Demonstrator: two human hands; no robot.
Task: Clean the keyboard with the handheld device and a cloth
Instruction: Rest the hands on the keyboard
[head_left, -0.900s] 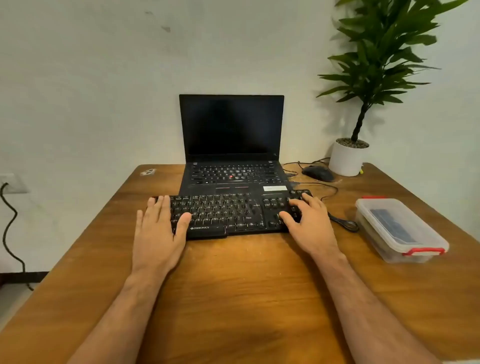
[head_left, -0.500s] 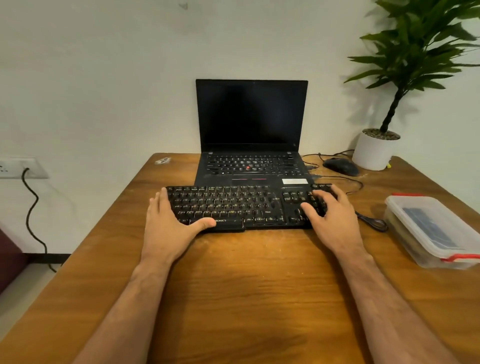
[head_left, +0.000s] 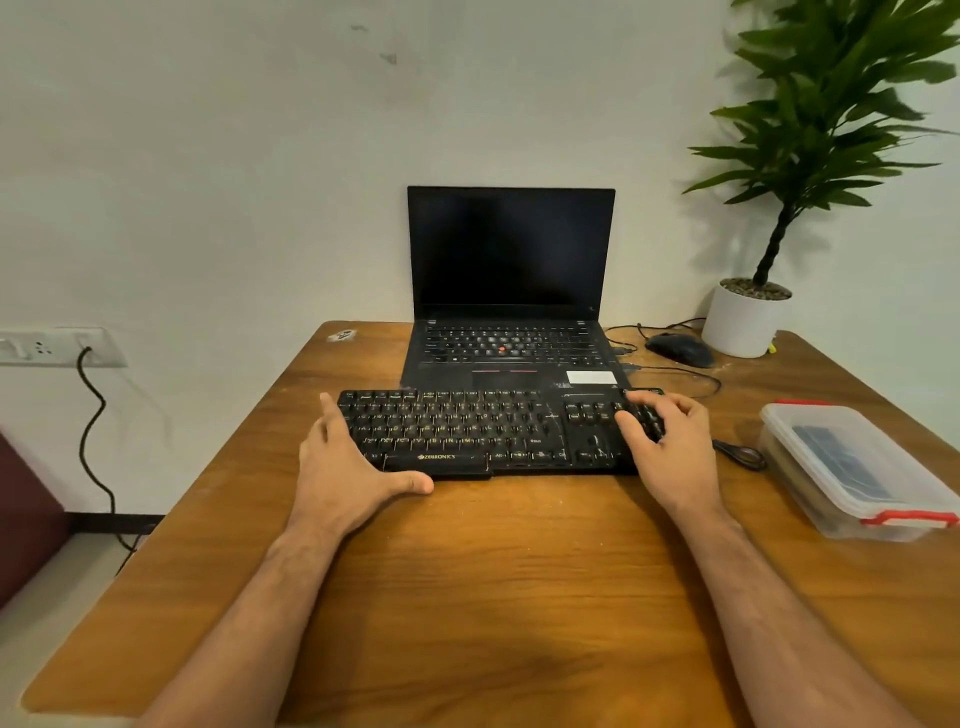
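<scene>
Keyboard (head_left: 493, 431) cleaning is judged barely begun: it lies on the table (head_left: 467, 597), gripped at both ends. At its near-left corner the left hand (head_left: 343, 467) is wrapped, thumb along the front edge; the right hand (head_left: 670, 441) is curled over the far-right keys. No handheld device or cloth is held; either may lie in the lidded box (head_left: 857, 467) right of the right hand.

Two bare forearms and hands, nothing worn

The left hand (head_left: 345, 475) and right hand (head_left: 670, 447) show no rings, watch, gloves or sleeves; both forearms are bare and lightly haired up to the near frame edge.
</scene>
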